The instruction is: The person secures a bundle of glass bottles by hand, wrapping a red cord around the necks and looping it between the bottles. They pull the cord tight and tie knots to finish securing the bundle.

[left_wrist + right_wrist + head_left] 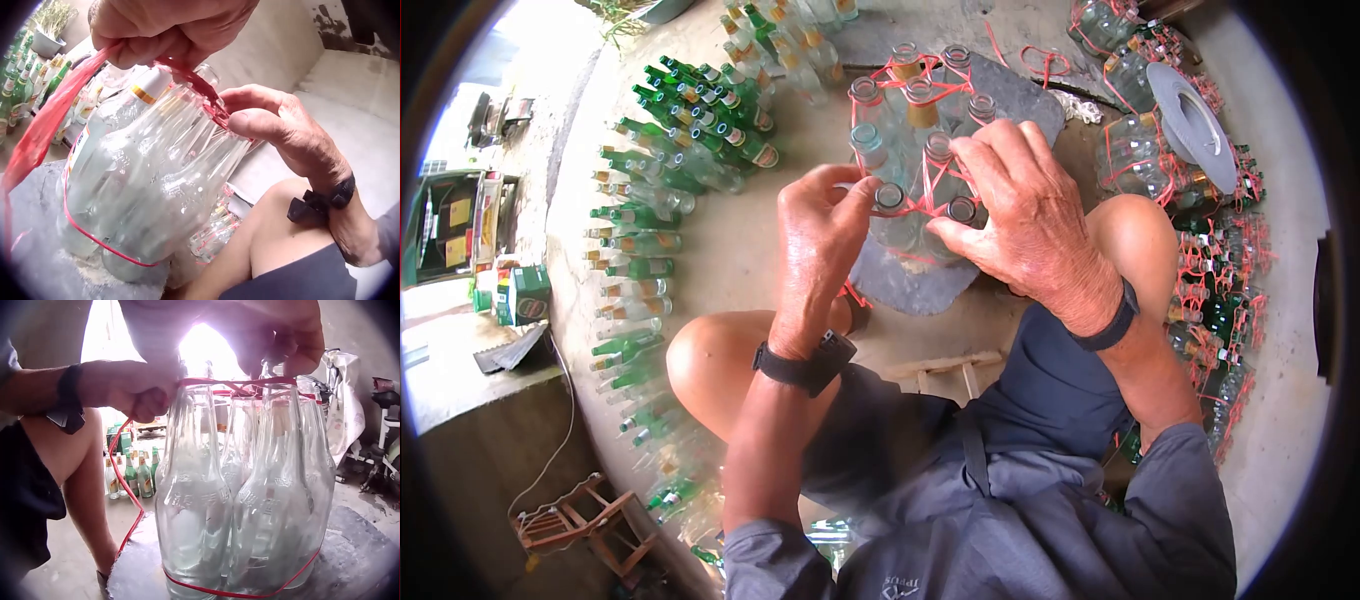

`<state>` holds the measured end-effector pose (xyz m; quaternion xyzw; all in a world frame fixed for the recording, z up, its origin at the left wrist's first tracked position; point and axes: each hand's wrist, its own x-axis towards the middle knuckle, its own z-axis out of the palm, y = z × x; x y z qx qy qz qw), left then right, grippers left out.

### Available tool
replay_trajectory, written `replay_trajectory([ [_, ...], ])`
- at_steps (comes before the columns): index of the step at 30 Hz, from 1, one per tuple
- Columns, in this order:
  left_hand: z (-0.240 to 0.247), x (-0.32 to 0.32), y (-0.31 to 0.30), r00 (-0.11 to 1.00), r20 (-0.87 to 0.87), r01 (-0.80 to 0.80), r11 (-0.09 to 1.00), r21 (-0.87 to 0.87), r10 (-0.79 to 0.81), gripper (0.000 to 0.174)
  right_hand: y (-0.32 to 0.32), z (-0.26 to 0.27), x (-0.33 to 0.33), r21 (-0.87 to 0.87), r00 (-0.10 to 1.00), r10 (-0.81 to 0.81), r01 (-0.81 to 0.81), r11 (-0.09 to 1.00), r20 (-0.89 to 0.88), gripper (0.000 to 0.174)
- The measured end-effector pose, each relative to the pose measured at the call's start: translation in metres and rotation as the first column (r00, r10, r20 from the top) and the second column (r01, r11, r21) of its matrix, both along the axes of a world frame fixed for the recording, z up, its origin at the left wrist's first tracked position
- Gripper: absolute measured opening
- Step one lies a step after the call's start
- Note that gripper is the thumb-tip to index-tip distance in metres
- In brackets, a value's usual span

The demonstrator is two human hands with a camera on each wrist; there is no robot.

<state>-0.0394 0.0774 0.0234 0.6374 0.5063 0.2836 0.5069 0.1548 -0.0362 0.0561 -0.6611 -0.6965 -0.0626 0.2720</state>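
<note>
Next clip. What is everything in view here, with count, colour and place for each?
tied bottles: at least nine, clear glass, upright on the slab, middle
red string: one, red, round the bottles' necks and bases
slab: one, grey, on the floor between the knees
loose bottles: many, green and clear, lying in rows at left
tied bundles: several, clear and green bottles bound with red string, at right
hat: one, grey, on the right bundles
box: one, green, far left
stool: one, wooden, bottom left
left hand: one, pinches the string at the necks, black wrist strap
right hand: one, pinches the string over the necks, black wrist strap
</note>
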Motion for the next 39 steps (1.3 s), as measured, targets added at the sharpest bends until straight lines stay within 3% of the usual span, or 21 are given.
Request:
replay_trajectory([
  [2,-0.006,-0.004,0.003,0.993,0.014,0.12,0.993,0.016,-0.12,0.022,-0.003,0.002,0.001,-0.009,1.0,-0.016,0.017,1.0,0.007,0.052],
  [4,-0.002,-0.004,0.001,0.994,0.048,0.1,0.995,0.016,-0.1,0.027,-0.006,0.005,-0.001,-0.021,0.999,-0.038,0.038,0.999,0.014,0.049],
  [6,0.007,-0.006,0.003,0.992,0.06,0.117,0.972,-0.203,-0.107,0.032,-0.007,0.011,-0.002,-0.086,0.998,-0.039,0.042,0.995,0.04,0.047],
  [12,-0.005,-0.006,-0.001,0.992,0.046,0.122,0.99,-0.076,-0.118,0.035,-0.012,0.009,-0.003,-0.097,0.995,-0.03,0.04,0.994,0.097,0.04],
  [16,-0.008,-0.005,-0.007,0.99,0.083,0.123,0.989,-0.08,-0.116,0.034,-0.012,0.009,0.001,-0.137,0.997,0.015,-0.004,0.991,0.081,0.035],
  [20,-0.014,0.001,-0.02,0.993,0.092,0.076,0.994,-0.078,-0.069,0.035,-0.004,0.011,0.02,-0.138,0.986,0.139,-0.126,0.982,0.087,0.027],
  [21,-0.012,0.004,-0.027,0.986,0.164,0.039,0.993,-0.112,-0.02,0.034,-0.002,0.014,0.025,-0.167,0.979,0.184,-0.168,0.972,0.088,0.025],
  [26,-0.011,0.015,-0.046,0.962,0.267,-0.005,0.982,-0.189,0.056,0.032,0.014,0.019,0.047,-0.213,0.966,0.217,-0.185,0.959,0.139,0.025],
  [28,-0.008,0.018,-0.051,0.947,0.304,-0.006,0.955,-0.298,0.101,0.029,0.021,0.019,0.055,-0.248,0.954,0.246,-0.2,0.948,0.172,0.027],
  [32,-0.014,0.019,-0.052,0.924,0.368,0.01,0.954,-0.3,0.106,0.029,0.027,0.016,0.058,-0.215,0.961,0.224,-0.187,0.959,0.163,0.028],
  [39,-0.018,-0.002,-0.042,0.911,0.412,0.149,0.936,-0.318,-0.006,0.03,0.024,0.013,0.059,-0.219,0.971,0.177,-0.139,0.966,0.16,0.029],
])
